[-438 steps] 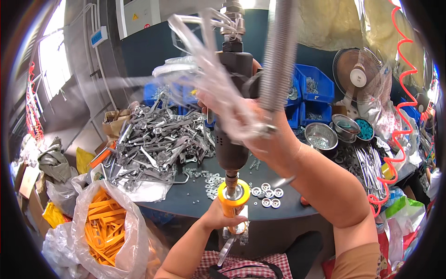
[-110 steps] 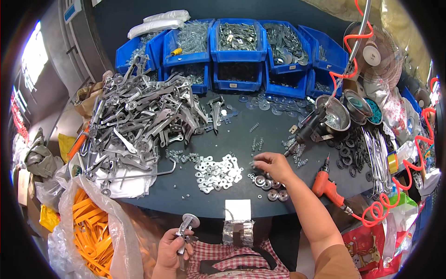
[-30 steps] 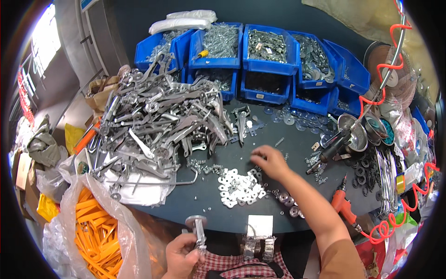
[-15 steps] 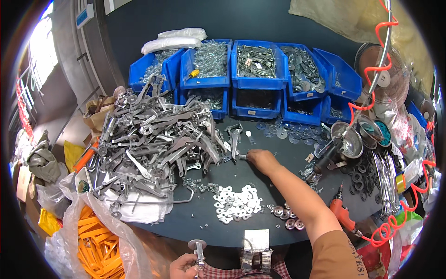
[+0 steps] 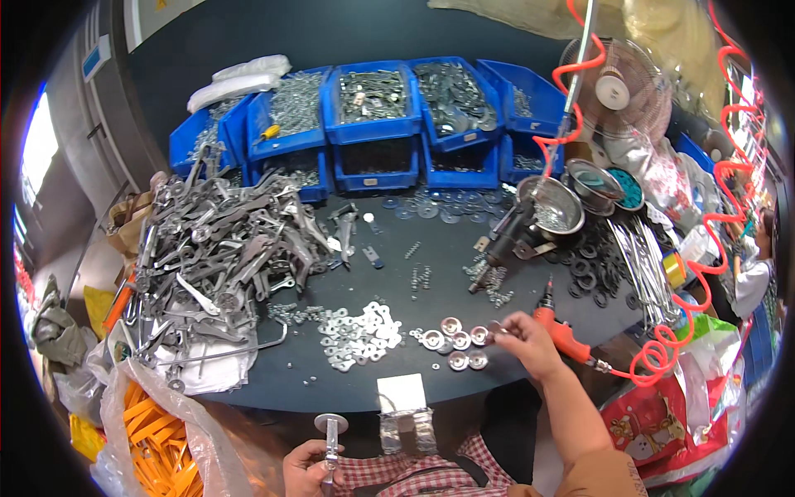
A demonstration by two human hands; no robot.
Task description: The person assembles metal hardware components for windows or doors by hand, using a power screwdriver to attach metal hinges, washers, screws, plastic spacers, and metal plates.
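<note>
Along the top of the frame blue bins (image 5: 373, 124) of metal parts line the table (image 5: 431, 240), with white bags (image 5: 240, 76) on their left; an orange-filled clear bag (image 5: 157, 431) sits lower left, a red printed bag (image 5: 662, 414) lower right, and a white tag (image 5: 401, 391) at the table's near edge. The right hand (image 5: 526, 341), half a second ago at mid-table, now pinches what seems a cup washer (image 5: 495, 328) beside the washers (image 5: 454, 338). At the bottom edge the left hand's (image 5: 310, 468) fingers wrap a bolt (image 5: 331, 431).
</note>
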